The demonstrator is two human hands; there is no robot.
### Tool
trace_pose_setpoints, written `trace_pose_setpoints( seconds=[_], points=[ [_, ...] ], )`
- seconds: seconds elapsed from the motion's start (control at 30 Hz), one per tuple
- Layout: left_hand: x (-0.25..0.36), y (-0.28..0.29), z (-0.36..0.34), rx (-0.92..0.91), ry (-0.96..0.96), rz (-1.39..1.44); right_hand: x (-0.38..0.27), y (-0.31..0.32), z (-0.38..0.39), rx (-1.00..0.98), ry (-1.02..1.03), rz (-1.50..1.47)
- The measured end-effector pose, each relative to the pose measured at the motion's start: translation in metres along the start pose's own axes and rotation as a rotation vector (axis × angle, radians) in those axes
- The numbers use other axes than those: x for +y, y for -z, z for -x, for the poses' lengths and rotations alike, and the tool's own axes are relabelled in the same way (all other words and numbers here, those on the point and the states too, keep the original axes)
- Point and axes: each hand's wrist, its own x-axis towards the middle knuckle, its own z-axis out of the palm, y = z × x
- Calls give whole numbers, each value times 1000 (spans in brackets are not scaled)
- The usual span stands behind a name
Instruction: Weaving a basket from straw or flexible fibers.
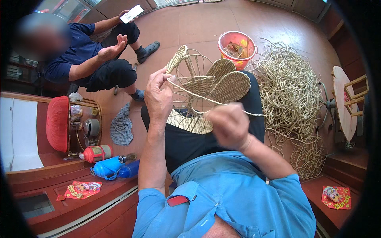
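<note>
On my lap lies a partly woven straw piece [231,86] with rounded petal-like panels, bare wire spokes and a wrapped rim. My left hand [158,97] is closed at its left side, thumb and fingers pinching a twisted straw cord [190,92] beside the wrapped rim. From that pinch the cord slants across the panels to the right, reaching my right hand [230,126] and trailing beyond it. My right hand is in front of the piece's lower right edge, its fingers curled but smeared by motion; whether they grip the cord cannot be made out.
A heap of loose cord [291,89] lies on the floor at right, near a red bucket [237,47] and a round wooden stool [341,103]. Flasks [106,168] and a red-covered rack [58,123] stand left. Another person [85,55] sits at upper left holding a phone [131,14].
</note>
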Motion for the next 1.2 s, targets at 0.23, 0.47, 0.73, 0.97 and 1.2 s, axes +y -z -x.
trace_pose_setpoints(
  seconds=[0.23,0.47,0.73,0.97,1.2],
  points=[
    [7,2,-7,-28,-1,-54,10,-32,8,-169,-151,235],
    [0,-4,-14,-33,-84,-71,54,-42,-17,-154,-182,376],
    [47,-18,-40,87,-365,-205,52,-48,-17,-164,-172,376],
    [51,-54,-64,29,-648,-255,49,-50,-23,-206,-244,325],
    [37,-57,-36,7,-483,-185,54,-46,-31,-199,-263,315]
  ],
)
